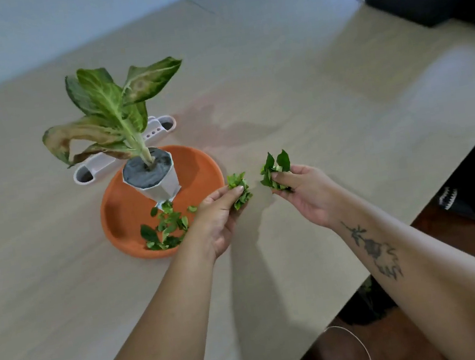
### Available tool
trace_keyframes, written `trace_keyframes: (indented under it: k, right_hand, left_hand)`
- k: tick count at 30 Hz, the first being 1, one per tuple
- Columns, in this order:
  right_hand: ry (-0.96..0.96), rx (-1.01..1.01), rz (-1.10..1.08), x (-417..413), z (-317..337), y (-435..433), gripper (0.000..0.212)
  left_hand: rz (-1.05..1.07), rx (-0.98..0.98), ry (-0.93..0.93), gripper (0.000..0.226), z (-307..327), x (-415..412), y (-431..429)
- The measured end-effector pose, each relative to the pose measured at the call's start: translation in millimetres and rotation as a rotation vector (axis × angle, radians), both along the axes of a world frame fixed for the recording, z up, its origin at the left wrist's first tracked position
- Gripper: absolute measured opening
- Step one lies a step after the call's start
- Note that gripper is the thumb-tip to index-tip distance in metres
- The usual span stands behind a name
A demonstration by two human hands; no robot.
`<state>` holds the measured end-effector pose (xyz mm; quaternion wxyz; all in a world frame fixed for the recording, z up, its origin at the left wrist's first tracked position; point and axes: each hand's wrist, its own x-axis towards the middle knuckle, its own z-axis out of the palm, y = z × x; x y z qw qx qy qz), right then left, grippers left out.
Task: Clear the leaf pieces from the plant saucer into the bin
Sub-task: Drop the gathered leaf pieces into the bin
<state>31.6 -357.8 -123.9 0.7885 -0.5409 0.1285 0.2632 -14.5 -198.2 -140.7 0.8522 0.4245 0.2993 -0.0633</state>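
Orange saucer (pixel 119 214) holds white pot (pixel 157 182) and leaf pieces (pixel 165 229).

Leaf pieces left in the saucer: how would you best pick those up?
Pinch the leaf pieces from above at the heap's middle, fingers raking inward. They lie loose and flat in the near part of the saucer, in front of the pot, so the near side is open. Both hands already hold leaves.
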Motion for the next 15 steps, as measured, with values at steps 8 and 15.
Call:
trace_keyframes:
  k: [8,15]
  right_hand:
    - [-0.002,-0.012,-0.129,-10,-2,-120,0.018]
    - [-0.022,0.001,-0.218,-27,-8,-240,0.015]
  left_hand:
    - [-0.158,-0.014,0.012,0.008,-2,11,-112]
    - [-0.266,-0.059,0.015,0.009,-4,6,-239]
